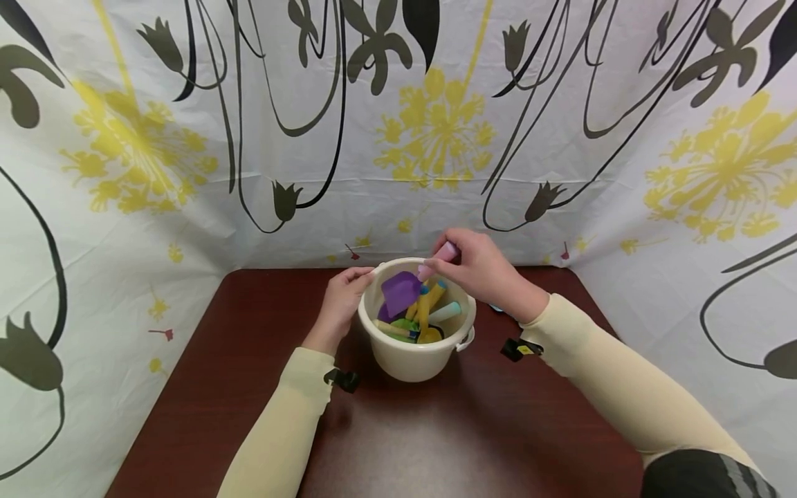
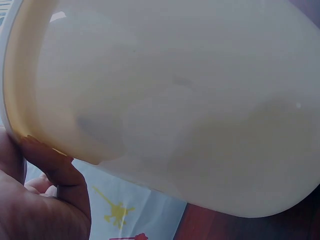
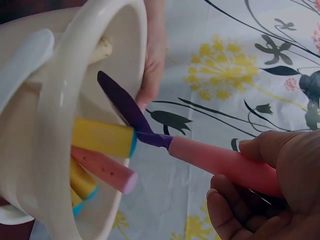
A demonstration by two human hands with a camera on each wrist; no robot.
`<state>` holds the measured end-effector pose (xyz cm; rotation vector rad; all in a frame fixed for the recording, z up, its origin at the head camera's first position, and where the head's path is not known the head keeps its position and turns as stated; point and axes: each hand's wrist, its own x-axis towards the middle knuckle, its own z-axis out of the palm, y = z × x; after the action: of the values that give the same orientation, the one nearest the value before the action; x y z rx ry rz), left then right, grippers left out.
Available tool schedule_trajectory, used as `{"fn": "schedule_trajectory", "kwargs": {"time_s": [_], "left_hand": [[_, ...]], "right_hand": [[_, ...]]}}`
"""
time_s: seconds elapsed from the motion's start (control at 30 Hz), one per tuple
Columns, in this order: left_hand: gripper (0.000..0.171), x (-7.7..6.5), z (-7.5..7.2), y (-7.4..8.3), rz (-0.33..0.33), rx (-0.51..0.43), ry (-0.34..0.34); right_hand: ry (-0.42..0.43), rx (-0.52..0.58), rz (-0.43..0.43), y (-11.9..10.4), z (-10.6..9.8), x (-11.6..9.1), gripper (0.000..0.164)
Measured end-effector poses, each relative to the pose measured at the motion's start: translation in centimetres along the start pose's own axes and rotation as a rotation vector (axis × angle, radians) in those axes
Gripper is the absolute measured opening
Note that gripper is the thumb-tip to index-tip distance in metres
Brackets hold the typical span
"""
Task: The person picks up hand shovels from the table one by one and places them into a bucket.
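A cream plastic bucket (image 1: pixel 411 363) stands on the table with several toy tools in it. My left hand (image 1: pixel 339 304) grips its rim on the left side; in the left wrist view the thumb and fingers (image 2: pixel 57 167) pinch the edge. Over the bucket's mouth, my right hand (image 1: pixel 482 270) holds a toy shovel by its pink handle (image 3: pixel 220 162). The shovel's purple blade (image 1: pixel 400 294) points down and left, within the rim. Yellow handles (image 3: pixel 105 136) with blue ends and another pink handle (image 3: pixel 107 170) stick up inside; their lower parts are hidden.
The dark red-brown table (image 1: pixel 249 387) runs back to a white curtain (image 1: pixel 299 242) printed with flowers. A white bail handle (image 1: pixel 465 339) hangs at the bucket's right. Some small light-blue thing (image 1: pixel 496 308) lies behind the right forearm, mostly hidden.
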<state>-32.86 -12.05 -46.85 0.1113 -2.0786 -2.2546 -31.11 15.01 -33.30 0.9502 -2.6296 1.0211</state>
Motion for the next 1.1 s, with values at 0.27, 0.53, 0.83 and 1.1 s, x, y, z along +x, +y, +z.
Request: {"fn": "schedule_trajectory", "kwargs": {"time_s": [0.27, 0.53, 0.83, 1.1], "left_hand": [[0.026, -0.1, 0.0, 0.0, 0.0, -0.001, -0.001], [0.027, 0.0, -0.2, 0.0, -0.012, 0.011, 0.007], [0.025, 0.0, 0.0, -0.1, -0.004, 0.0, 0.012], [0.026, -0.1, 0.0, 0.0, -0.006, -0.005, -0.003]], "right_hand": [[-0.07, 0.007, -0.03, 0.0, 1.6, 0.3, 0.008], [-0.09, 0.034, 0.013, 1.0, 2.6, 1.1, 0.01], [-0.133, 0.052, 0.065, 1.8, 3.6, 2.1, 0.016], [-0.158, 0.062, 0.076, 2.2, 4.2, 2.3, 0.016]]}}
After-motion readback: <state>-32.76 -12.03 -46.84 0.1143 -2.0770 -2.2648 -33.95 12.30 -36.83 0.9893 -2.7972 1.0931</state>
